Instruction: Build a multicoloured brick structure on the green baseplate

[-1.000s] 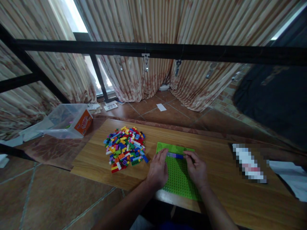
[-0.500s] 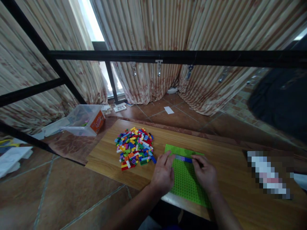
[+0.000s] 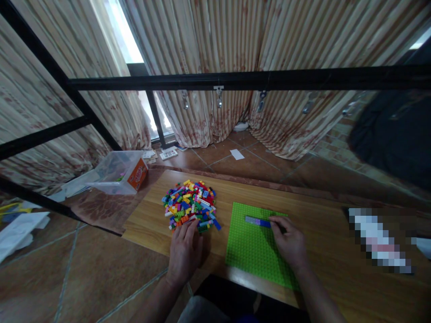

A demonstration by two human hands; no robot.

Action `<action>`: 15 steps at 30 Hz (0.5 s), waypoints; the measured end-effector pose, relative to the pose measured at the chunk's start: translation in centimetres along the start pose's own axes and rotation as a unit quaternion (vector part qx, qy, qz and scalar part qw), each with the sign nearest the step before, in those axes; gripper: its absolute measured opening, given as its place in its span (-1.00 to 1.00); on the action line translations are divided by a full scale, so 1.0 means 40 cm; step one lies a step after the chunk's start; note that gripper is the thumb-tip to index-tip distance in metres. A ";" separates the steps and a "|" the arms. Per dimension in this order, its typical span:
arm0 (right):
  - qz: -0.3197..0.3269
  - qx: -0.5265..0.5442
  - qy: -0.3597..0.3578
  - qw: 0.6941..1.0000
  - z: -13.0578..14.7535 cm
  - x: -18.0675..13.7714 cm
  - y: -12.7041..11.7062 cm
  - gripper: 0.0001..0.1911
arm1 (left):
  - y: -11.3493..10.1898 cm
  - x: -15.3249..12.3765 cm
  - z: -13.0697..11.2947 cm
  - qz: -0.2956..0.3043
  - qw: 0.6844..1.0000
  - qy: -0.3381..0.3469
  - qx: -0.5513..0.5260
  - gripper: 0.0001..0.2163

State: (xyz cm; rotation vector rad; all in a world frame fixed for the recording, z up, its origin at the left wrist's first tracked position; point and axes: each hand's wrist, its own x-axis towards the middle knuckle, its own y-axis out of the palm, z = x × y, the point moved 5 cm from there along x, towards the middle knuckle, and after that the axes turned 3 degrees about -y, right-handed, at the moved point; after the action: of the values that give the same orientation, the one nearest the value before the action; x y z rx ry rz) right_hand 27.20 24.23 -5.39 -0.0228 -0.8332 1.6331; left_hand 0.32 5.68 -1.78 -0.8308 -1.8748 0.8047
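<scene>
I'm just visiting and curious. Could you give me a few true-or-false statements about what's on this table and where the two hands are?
1. The right hand has its fingertips at the right end of a short strip of bricks on the green plate. True.
2. The green plate is covered all over with bricks. False: only that one strip is on it, near its far edge.
3. The left hand rests palm down at the near edge of the pile of coloured bricks. True.
4. The pile lies to the right of the plate. False: it lies to the left.
5. A clear plastic box sits beyond the wooden table's left end. True.
</scene>
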 end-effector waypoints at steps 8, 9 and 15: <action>0.003 -0.001 -0.012 1.000 0.004 0.001 0.002 -0.80 | 0.021 0.019 0.004 0.006 0.999 0.024 0.035 -0.72; 0.002 -0.001 -0.013 1.000 0.005 0.000 0.002 -0.81 | 0.021 0.020 0.005 0.008 0.999 0.026 0.035 -0.74; -0.001 0.007 -0.005 1.000 0.010 0.000 0.002 -0.81 | 0.002 0.021 -0.009 0.022 1.000 -0.004 -0.020 -0.75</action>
State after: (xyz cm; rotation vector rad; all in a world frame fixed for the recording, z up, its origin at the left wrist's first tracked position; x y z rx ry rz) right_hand 26.94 24.03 -5.14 -0.0045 -0.8289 1.6391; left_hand 0.36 6.45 -1.31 -0.8974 -1.8911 0.8022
